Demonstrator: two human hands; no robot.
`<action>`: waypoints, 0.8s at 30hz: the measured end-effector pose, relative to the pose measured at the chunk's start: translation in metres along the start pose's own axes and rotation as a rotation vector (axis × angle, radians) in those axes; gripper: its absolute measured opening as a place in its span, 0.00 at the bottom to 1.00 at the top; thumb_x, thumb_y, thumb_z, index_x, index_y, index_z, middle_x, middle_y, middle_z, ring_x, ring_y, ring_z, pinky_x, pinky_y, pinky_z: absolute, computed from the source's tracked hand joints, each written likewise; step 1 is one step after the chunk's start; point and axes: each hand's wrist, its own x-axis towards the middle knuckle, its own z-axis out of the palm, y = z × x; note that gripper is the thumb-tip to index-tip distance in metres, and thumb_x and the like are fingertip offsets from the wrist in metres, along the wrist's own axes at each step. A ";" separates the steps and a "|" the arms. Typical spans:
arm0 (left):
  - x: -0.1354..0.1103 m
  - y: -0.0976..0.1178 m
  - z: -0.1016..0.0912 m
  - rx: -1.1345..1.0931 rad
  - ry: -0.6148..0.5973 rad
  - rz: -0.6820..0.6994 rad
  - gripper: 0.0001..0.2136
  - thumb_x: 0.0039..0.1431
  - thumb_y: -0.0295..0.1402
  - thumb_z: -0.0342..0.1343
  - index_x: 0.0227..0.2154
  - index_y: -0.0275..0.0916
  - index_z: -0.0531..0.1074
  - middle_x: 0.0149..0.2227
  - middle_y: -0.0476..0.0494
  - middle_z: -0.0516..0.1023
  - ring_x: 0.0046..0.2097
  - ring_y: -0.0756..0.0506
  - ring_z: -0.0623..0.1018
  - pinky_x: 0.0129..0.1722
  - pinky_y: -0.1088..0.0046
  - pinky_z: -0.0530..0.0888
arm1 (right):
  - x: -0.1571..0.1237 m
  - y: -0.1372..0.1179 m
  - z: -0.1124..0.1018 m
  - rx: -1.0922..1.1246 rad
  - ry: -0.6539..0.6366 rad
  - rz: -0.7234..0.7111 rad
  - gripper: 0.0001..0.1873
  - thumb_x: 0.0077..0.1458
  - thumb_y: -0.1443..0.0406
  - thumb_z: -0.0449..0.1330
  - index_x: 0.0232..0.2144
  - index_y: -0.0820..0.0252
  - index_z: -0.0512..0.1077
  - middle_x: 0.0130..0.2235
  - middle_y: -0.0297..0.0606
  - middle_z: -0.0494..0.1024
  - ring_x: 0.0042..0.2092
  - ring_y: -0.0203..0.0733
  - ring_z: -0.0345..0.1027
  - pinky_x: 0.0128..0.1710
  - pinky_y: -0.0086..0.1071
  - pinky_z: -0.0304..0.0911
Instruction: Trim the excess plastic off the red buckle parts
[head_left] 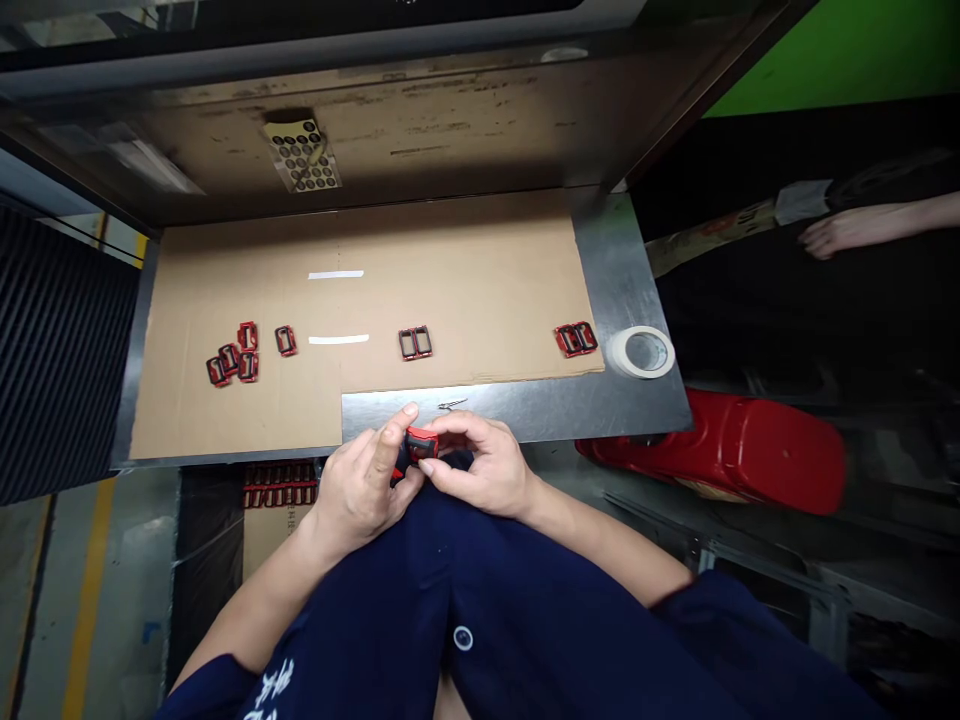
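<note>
Close to my body, at the table's front edge, my left hand [361, 482] and my right hand [484, 464] meet on a small red and black part [423, 446]. The right thumb and fingers pinch its right end. Left fingers close around the other side and hide much of it; the left index finger and thumb point upward near it. Just beyond the hands, a thin dark item [452, 404], too small to make out, lies on the metal edge. Farther off, a pair of black rectangular frames [415, 343] rests on the cardboard sheet [465, 260].
Several red-and-black parts [247, 366] cluster at left, with a single one [286, 340] beside them. Another pair [575, 339] sits near a tape roll [621, 352]. Below the table are rows of parts [281, 485] and a red stool [784, 450]. Another person's hand [855, 231] shows at right.
</note>
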 end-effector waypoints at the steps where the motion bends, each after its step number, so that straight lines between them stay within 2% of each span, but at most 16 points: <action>1: -0.001 0.000 0.001 -0.019 0.007 0.005 0.50 0.60 0.27 0.61 0.72 0.44 0.27 0.59 0.27 0.76 0.38 0.44 0.83 0.36 0.67 0.80 | -0.001 0.001 0.000 0.043 -0.003 0.028 0.15 0.52 0.68 0.67 0.44 0.57 0.75 0.41 0.39 0.82 0.38 0.39 0.80 0.39 0.32 0.79; 4: -0.006 0.000 0.001 -0.142 0.044 0.001 0.51 0.59 0.30 0.63 0.72 0.45 0.29 0.63 0.24 0.71 0.41 0.44 0.83 0.34 0.69 0.81 | -0.005 0.005 -0.001 0.231 -0.024 0.110 0.14 0.54 0.67 0.66 0.45 0.57 0.76 0.45 0.41 0.81 0.42 0.41 0.80 0.42 0.34 0.79; 6: -0.011 0.000 -0.001 -0.252 0.081 -0.040 0.48 0.57 0.32 0.64 0.72 0.43 0.38 0.64 0.22 0.68 0.40 0.45 0.83 0.28 0.73 0.79 | -0.007 0.007 -0.001 0.380 -0.039 0.164 0.14 0.56 0.65 0.67 0.46 0.57 0.75 0.46 0.42 0.81 0.44 0.41 0.80 0.45 0.36 0.78; 8: -0.015 0.002 -0.006 -0.351 0.118 -0.120 0.35 0.58 0.32 0.63 0.66 0.43 0.56 0.63 0.26 0.70 0.38 0.46 0.83 0.23 0.77 0.76 | -0.008 0.010 0.000 0.510 -0.043 0.241 0.15 0.56 0.62 0.68 0.45 0.57 0.73 0.45 0.42 0.82 0.43 0.42 0.80 0.45 0.37 0.78; 10: -0.018 0.003 -0.010 -0.417 0.141 -0.198 0.14 0.61 0.30 0.60 0.50 0.41 0.72 0.56 0.34 0.77 0.37 0.47 0.83 0.25 0.76 0.76 | -0.010 0.012 0.001 0.621 -0.036 0.334 0.18 0.53 0.60 0.71 0.44 0.57 0.72 0.44 0.41 0.81 0.40 0.42 0.80 0.42 0.38 0.78; 12: -0.020 0.005 -0.014 -0.452 0.137 -0.248 0.03 0.62 0.29 0.56 0.36 0.40 0.74 0.47 0.39 0.81 0.36 0.47 0.83 0.28 0.74 0.78 | -0.011 0.014 0.004 0.717 -0.026 0.418 0.21 0.50 0.59 0.73 0.43 0.58 0.71 0.41 0.39 0.81 0.35 0.40 0.80 0.37 0.37 0.78; 14: -0.021 0.005 -0.015 -0.480 0.120 -0.268 0.01 0.62 0.30 0.57 0.34 0.39 0.73 0.45 0.39 0.81 0.36 0.46 0.82 0.28 0.74 0.77 | -0.012 0.014 0.007 0.792 -0.025 0.495 0.23 0.49 0.59 0.73 0.43 0.59 0.70 0.37 0.35 0.80 0.31 0.38 0.79 0.33 0.34 0.77; 15: -0.021 0.005 -0.015 -0.492 0.116 -0.272 0.03 0.61 0.31 0.59 0.37 0.40 0.73 0.46 0.39 0.81 0.36 0.47 0.82 0.27 0.74 0.76 | -0.012 0.014 0.009 0.820 -0.026 0.533 0.23 0.49 0.60 0.73 0.43 0.59 0.70 0.35 0.34 0.80 0.29 0.38 0.78 0.31 0.32 0.76; 17: -0.022 0.005 -0.013 -0.514 0.117 -0.264 0.17 0.58 0.34 0.63 0.50 0.41 0.71 0.52 0.36 0.78 0.34 0.47 0.81 0.24 0.75 0.75 | -0.012 0.013 0.012 0.858 -0.019 0.601 0.23 0.47 0.60 0.74 0.43 0.60 0.70 0.34 0.33 0.79 0.28 0.36 0.78 0.28 0.28 0.74; 20: -0.024 0.005 -0.012 -0.499 0.065 -0.253 0.39 0.54 0.37 0.67 0.66 0.44 0.56 0.59 0.30 0.72 0.36 0.46 0.81 0.23 0.74 0.75 | -0.012 0.010 0.016 0.867 -0.018 0.676 0.25 0.45 0.60 0.75 0.42 0.60 0.71 0.35 0.33 0.80 0.27 0.34 0.77 0.26 0.25 0.73; 22: -0.026 0.004 -0.011 -0.449 -0.011 -0.261 0.44 0.53 0.39 0.68 0.68 0.44 0.51 0.60 0.29 0.71 0.40 0.43 0.81 0.24 0.73 0.77 | -0.012 0.009 0.019 0.842 -0.034 0.706 0.25 0.45 0.61 0.76 0.42 0.60 0.71 0.35 0.32 0.80 0.27 0.33 0.78 0.26 0.25 0.74; 24: -0.029 0.004 -0.010 -0.389 -0.080 -0.271 0.43 0.53 0.40 0.67 0.68 0.43 0.53 0.59 0.31 0.72 0.46 0.39 0.81 0.31 0.68 0.81 | -0.012 0.009 0.022 0.812 -0.051 0.727 0.25 0.44 0.61 0.76 0.42 0.60 0.70 0.33 0.31 0.80 0.27 0.34 0.78 0.27 0.25 0.74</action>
